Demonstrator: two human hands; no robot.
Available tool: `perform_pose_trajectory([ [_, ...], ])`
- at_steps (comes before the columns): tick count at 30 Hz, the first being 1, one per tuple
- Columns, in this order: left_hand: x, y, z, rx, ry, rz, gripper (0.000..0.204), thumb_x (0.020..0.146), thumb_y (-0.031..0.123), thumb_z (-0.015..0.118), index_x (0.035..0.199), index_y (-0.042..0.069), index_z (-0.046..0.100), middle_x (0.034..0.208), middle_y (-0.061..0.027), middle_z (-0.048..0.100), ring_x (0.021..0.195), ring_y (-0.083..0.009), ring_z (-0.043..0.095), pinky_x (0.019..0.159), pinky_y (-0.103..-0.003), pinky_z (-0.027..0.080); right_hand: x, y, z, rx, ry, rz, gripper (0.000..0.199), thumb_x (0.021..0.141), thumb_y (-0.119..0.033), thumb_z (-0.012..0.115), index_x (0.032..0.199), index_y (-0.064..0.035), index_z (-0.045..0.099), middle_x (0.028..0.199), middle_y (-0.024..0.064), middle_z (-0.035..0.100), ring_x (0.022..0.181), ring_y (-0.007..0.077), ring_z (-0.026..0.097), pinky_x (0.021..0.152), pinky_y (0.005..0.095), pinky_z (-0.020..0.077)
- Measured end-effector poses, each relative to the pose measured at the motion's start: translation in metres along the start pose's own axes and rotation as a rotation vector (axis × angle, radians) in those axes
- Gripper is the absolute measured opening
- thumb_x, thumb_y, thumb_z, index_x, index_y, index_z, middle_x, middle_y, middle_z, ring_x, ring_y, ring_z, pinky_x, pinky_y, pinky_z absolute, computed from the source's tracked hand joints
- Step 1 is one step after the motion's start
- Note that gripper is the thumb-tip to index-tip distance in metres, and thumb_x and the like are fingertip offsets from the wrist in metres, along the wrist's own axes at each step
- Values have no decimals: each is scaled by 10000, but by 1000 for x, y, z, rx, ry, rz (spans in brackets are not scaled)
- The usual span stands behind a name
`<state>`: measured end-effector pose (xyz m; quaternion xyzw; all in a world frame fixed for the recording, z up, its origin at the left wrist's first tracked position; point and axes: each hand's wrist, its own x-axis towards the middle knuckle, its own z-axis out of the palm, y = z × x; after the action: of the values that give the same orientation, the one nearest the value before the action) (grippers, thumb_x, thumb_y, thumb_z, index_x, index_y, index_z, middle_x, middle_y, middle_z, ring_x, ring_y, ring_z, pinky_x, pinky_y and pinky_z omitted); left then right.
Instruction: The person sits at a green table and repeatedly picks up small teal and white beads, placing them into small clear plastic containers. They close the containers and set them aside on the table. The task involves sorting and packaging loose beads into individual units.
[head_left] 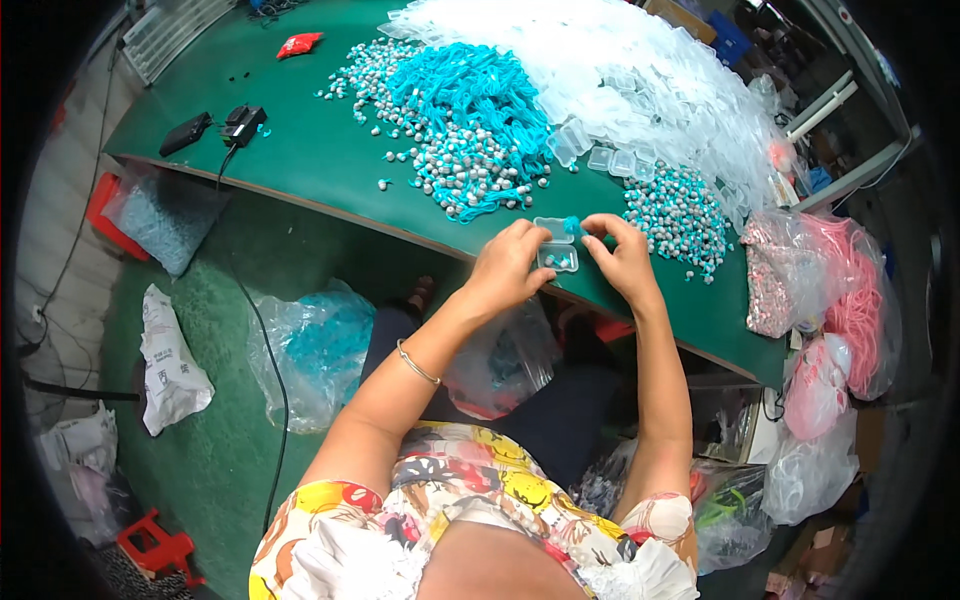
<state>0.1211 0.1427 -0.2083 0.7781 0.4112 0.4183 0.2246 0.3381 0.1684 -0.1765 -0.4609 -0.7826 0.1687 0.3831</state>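
My left hand (507,262) grips a small clear hinged plastic box (546,226) at its left side, near the table's front edge. The box's lid lies back, and a few small blue-and-grey pieces (556,262) sit in the nearer half. At the lid's right side is a small bundle of blue cord (572,226). The fingertips of my right hand (624,262) pinch at this bundle, with thumb and forefinger close together; they partly hide it.
On the green table (310,170) lie a heap of blue cords (475,90), grey-and-blue beads (460,165), more small pieces (675,212) and a large pile of clear boxes (640,60). A black adapter (242,125) lies left. Bags of pink cord (850,300) hang at the right edge.
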Motion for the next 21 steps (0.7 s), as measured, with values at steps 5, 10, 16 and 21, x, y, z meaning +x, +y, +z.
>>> perform_pose_trajectory([
  [5, 2, 4, -2, -17, -3, -31, 590, 702, 123, 825, 1200, 11, 529, 990, -145, 594, 913, -323, 611, 789, -419, 509, -11, -14, 2, -148, -47, -110, 139, 768, -72, 738, 897, -69, 687, 876, 69, 687, 829, 258, 646, 753, 391, 466],
  [10, 1, -1, -1, 9, -3, 5, 563, 709, 133, 825, 1192, 41, 551, 993, -135, 595, 918, -325, 617, 781, -412, 511, -12, -15, 11, -327, -36, -256, 122, 781, -94, 738, 895, -108, 698, 917, 32, 670, 909, 232, 621, 822, 395, 412],
  [16, -2, 0, -1, 17, 2, 1, 426, 722, 146, 823, 1085, 61, 617, 1003, -124, 592, 898, -339, 624, 761, -421, 517, -17, -19, 9, -393, -62, -302, 151, 806, -71, 703, 954, -100, 716, 942, 45, 656, 919, 245, 612, 814, 400, 416],
  [21, -1, 1, 0, 25, 9, 2, 407, 715, 158, 830, 1050, 60, 621, 985, -121, 586, 906, -338, 617, 758, -431, 513, -3, 2, 10, -250, -56, -134, 198, 860, -81, 649, 1053, -89, 698, 1003, 80, 650, 964, 289, 603, 808, 421, 437],
])
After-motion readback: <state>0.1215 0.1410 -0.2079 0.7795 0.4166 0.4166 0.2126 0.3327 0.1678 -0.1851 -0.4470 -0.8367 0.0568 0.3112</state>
